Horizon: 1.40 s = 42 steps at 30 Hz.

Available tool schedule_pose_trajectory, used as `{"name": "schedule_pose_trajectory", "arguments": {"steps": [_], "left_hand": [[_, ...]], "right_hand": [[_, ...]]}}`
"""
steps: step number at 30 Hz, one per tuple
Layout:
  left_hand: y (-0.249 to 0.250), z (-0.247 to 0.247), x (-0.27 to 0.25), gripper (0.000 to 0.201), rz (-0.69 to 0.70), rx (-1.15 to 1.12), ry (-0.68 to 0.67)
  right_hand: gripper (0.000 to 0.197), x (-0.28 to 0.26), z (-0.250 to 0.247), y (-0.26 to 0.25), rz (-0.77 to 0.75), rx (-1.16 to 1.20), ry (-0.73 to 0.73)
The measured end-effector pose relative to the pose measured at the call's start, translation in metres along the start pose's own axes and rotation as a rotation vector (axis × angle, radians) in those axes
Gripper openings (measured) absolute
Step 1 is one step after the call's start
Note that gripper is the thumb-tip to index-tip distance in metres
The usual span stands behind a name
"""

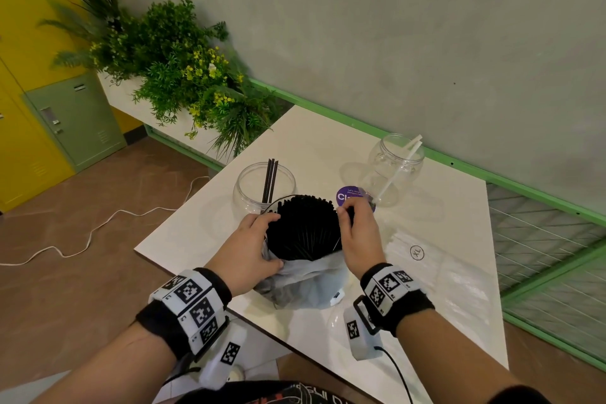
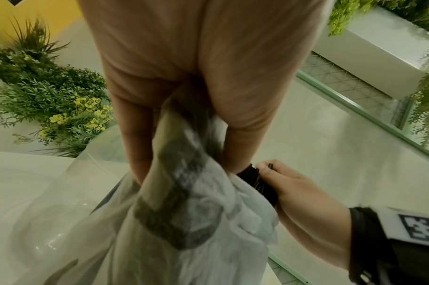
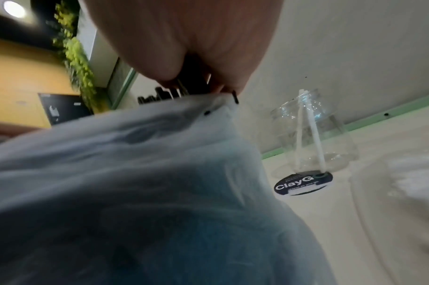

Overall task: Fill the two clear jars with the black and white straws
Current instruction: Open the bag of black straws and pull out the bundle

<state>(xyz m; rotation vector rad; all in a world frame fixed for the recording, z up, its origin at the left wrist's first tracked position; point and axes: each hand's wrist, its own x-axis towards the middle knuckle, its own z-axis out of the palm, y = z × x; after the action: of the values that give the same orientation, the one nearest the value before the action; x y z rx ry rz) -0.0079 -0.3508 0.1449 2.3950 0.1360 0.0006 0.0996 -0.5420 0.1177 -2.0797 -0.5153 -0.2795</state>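
A thick bundle of black straws (image 1: 303, 228) stands upright in a crumpled clear plastic bag (image 1: 305, 284) on the white table (image 1: 426, 321). My left hand (image 1: 251, 246) grips the bag (image 2: 184, 221) at the bundle's left side. My right hand (image 1: 355, 233) pinches a few black straws (image 2: 255, 178) at the bundle's right edge. The left clear jar (image 1: 264, 187) holds three black straws. The right clear jar (image 1: 395, 167) holds two white straws (image 3: 311, 131). A pack of white straws (image 1: 423, 259) marked XL lies flat to the right.
A round purple sticker (image 1: 349, 195) lies on the table between the jars. A planter with green plants (image 1: 177, 65) stands beyond the table's left corner. A green rail (image 1: 524, 187) and grey wall run behind the table. A white cable (image 1: 98, 226) trails on the floor.
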Motion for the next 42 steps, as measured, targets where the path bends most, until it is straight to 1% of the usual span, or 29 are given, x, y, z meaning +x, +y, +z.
{"name": "schedule_pose_trajectory", "arguments": {"steps": [1,3,5,8,12,14,16,18,20,23,26,28,29,31,32,33,34,36,37,39,42], "left_hand": [[0.000,0.000,0.000,0.078,0.001,-0.001,-0.003],[0.000,0.000,0.000,0.079,0.003,0.000,-0.006],[-0.001,-0.001,-0.001,0.079,0.005,0.002,-0.010],[0.000,-0.001,0.000,0.079,0.009,0.005,-0.012],[0.000,-0.001,0.001,0.078,0.008,-0.005,-0.019],[0.000,-0.001,0.001,0.079,0.008,-0.011,-0.021],[0.000,-0.001,0.002,0.079,0.009,-0.013,-0.019],[0.000,-0.001,0.003,0.080,0.010,-0.013,-0.017],[0.000,-0.001,0.003,0.080,0.008,-0.014,-0.015],[0.000,-0.001,0.003,0.081,0.008,-0.017,-0.016],[0.000,-0.001,0.004,0.083,0.013,-0.018,-0.024],[0.000,-0.001,0.005,0.087,0.012,-0.027,-0.030],[0.000,-0.001,0.005,0.088,0.011,-0.031,-0.030],[-0.001,-0.001,0.007,0.090,0.014,-0.033,-0.024],[-0.001,-0.001,0.007,0.090,0.017,-0.034,-0.022],[-0.001,0.000,0.008,0.090,0.020,-0.036,-0.021],[-0.001,0.000,0.008,0.090,0.020,-0.038,-0.023],[-0.001,0.000,0.008,0.090,0.018,-0.041,-0.029],[-0.001,0.000,0.008,0.089,0.018,-0.041,-0.031],[-0.001,0.000,0.008,0.089,0.015,-0.036,-0.037],[-0.002,0.000,0.009,0.087,0.014,-0.035,-0.035]], "right_hand": [[0.008,-0.001,0.000,0.003,-0.017,-0.033,-0.001],[0.022,-0.002,-0.001,0.004,-0.048,-0.052,0.042],[0.026,-0.004,-0.004,0.003,-0.103,-0.045,0.050],[0.039,-0.006,-0.003,0.009,-0.170,-0.079,-0.074],[0.034,-0.003,-0.006,0.012,-0.135,-0.118,-0.067],[0.037,-0.003,-0.011,0.008,-0.126,-0.197,-0.143],[0.041,-0.001,-0.012,0.005,-0.186,-0.301,-0.215],[0.051,0.002,-0.013,0.004,-0.261,-0.404,-0.228],[0.058,0.005,-0.013,0.006,-0.285,-0.486,-0.235],[0.048,0.005,-0.012,0.006,-0.300,-0.545,-0.234],[0.050,0.004,-0.012,-0.006,-0.309,-0.579,-0.144],[0.049,-0.003,-0.010,-0.020,-0.400,-0.500,-0.068],[0.048,-0.009,-0.007,-0.026,-0.467,-0.428,-0.061],[0.041,-0.026,0.002,-0.034,-0.563,-0.287,-0.125],[0.037,-0.032,0.007,-0.035,-0.566,-0.250,-0.183],[0.034,-0.036,0.012,-0.033,-0.532,-0.235,-0.238],[0.035,-0.039,0.016,-0.031,-0.459,-0.231,-0.288],[0.047,-0.040,0.020,-0.027,-0.278,-0.227,-0.381],[0.053,-0.039,0.022,-0.025,-0.212,-0.241,-0.418],[0.058,-0.034,0.024,-0.024,-0.154,-0.294,-0.458],[0.052,-0.028,0.028,-0.024,-0.114,-0.329,-0.437]]}}
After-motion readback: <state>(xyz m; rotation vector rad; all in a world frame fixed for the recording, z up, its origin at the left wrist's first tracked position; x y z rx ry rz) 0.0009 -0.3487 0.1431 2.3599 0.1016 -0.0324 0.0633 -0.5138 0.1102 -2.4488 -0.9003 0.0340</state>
